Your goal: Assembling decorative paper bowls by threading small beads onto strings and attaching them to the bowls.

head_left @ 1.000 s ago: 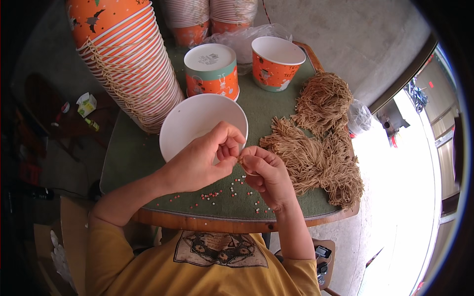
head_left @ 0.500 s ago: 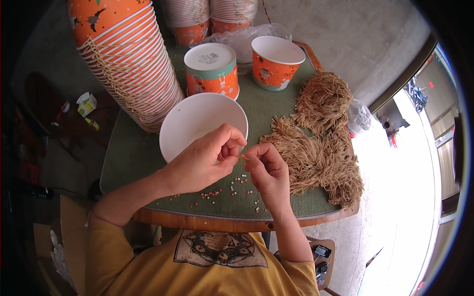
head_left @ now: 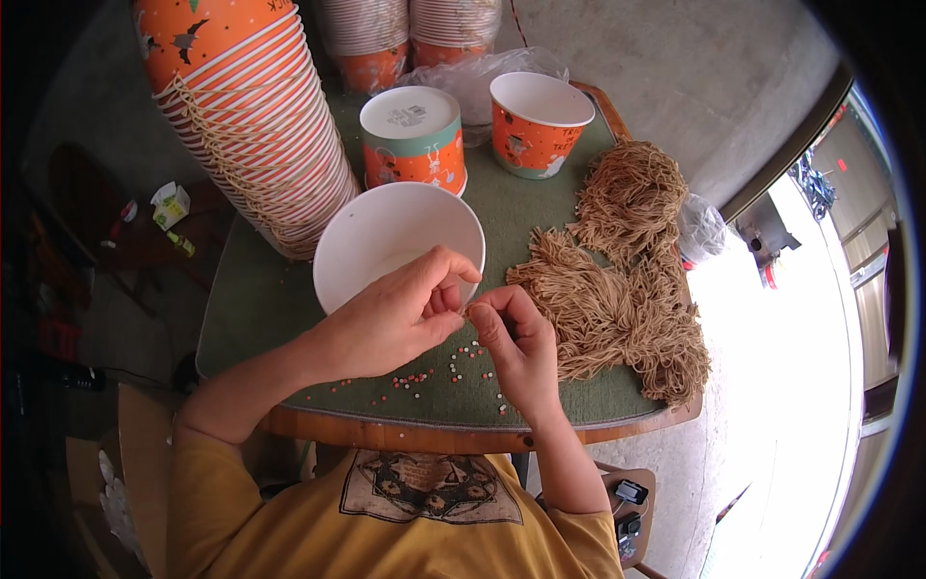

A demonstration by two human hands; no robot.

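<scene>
My left hand (head_left: 391, 318) and my right hand (head_left: 519, 347) meet fingertip to fingertip over the green table (head_left: 260, 299), just in front of a white paper cup (head_left: 386, 236). Both pinch a short thin tan string (head_left: 468, 308) between thumb and forefinger. Small red, white and green beads (head_left: 453, 367) lie scattered on the green surface under my hands. A big heap of the same tan strings (head_left: 617, 289) lies to the right of my right hand.
A tall leaning stack of orange paper cups (head_left: 251, 125) stands at the back left. An upturned orange cup (head_left: 413, 135) and an upright one (head_left: 535, 121) stand at the back, with more stacks and a plastic bag behind. The table's wooden edge (head_left: 463, 439) runs near my body.
My right hand has shifted slightly up and toward my left hand, so the fingertips now nearly touch. The cup and the string heap have not moved.
</scene>
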